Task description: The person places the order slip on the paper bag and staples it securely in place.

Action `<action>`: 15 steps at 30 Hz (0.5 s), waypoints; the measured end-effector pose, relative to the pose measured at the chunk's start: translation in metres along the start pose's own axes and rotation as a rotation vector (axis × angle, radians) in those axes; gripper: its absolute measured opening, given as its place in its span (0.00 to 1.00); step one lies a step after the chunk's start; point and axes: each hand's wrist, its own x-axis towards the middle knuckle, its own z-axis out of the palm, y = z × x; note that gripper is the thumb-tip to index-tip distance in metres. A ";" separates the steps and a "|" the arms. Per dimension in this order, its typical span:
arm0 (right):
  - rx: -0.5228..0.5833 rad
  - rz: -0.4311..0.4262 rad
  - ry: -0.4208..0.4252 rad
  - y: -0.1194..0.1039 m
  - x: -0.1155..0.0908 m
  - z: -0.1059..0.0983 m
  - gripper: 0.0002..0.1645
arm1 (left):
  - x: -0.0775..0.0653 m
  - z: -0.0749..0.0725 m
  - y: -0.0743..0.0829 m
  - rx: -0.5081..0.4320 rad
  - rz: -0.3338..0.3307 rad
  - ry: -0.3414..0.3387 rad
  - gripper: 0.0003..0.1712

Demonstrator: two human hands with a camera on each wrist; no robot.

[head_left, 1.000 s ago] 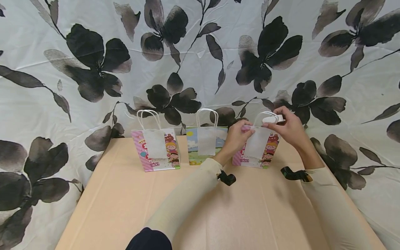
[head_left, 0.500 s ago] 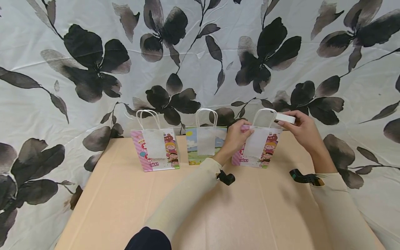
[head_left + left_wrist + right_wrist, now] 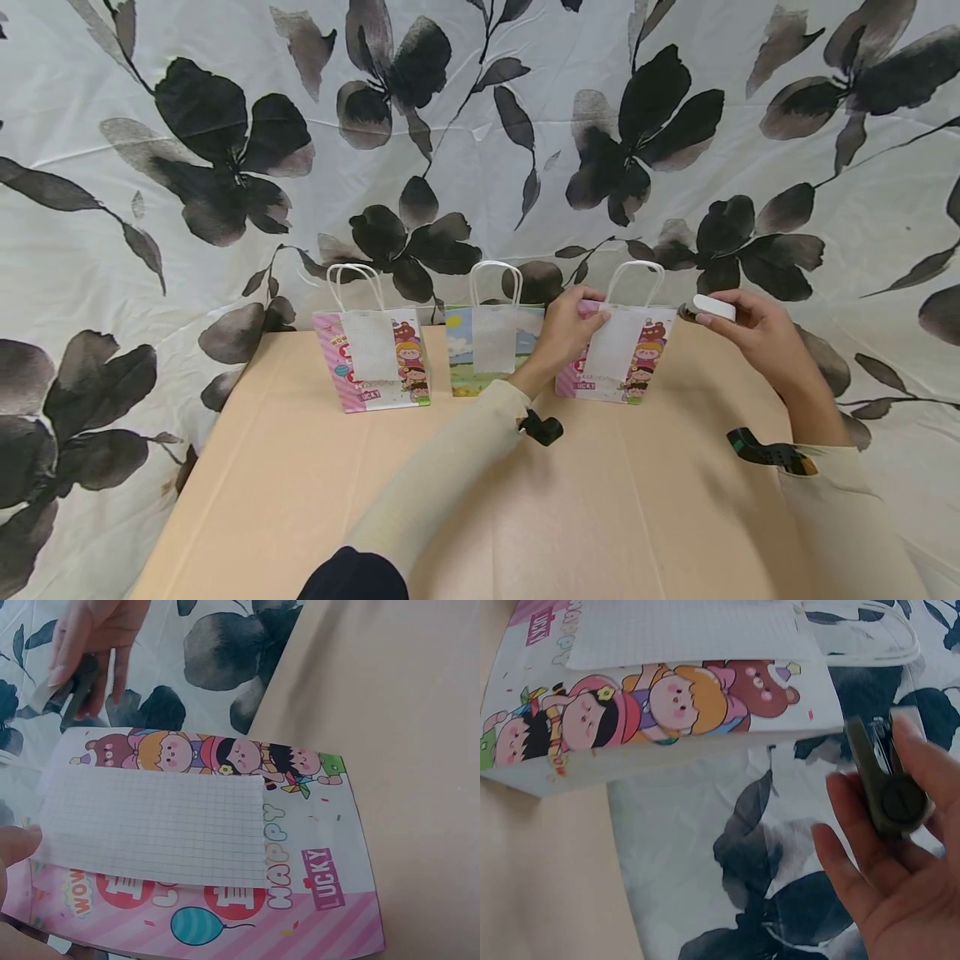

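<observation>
The rightmost gift bag, pink and white with cartoon figures, stands upright on the table. A grid-lined sheet of paper lies flat against its front, below the white handle. My left hand pinches the bag's top left edge, thumb at the paper's border in the left wrist view. To the right of the bag, my right hand holds a small stapler, dark green and white, its two arms apart. The stapler is off the bag, near its top right corner.
A matching pink gift bag stands at the left, and a bag with a sky-and-meadow print in the middle. Each has white paper on its front. A floral cloth hangs behind the tan table.
My right hand has moved right and slightly down with the stapler, away from the bag's top edge and handle. My left hand stays on the bag.
</observation>
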 end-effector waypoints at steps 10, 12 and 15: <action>0.030 0.017 -0.250 0.013 -0.016 -0.001 0.19 | -0.004 -0.010 0.007 0.074 0.119 0.002 0.16; 0.048 0.005 -0.316 0.017 -0.018 -0.001 0.18 | -0.005 -0.012 0.010 0.105 0.134 0.003 0.17; 0.053 -0.010 -0.413 0.024 -0.021 0.001 0.17 | -0.005 -0.015 0.014 0.138 0.163 0.009 0.18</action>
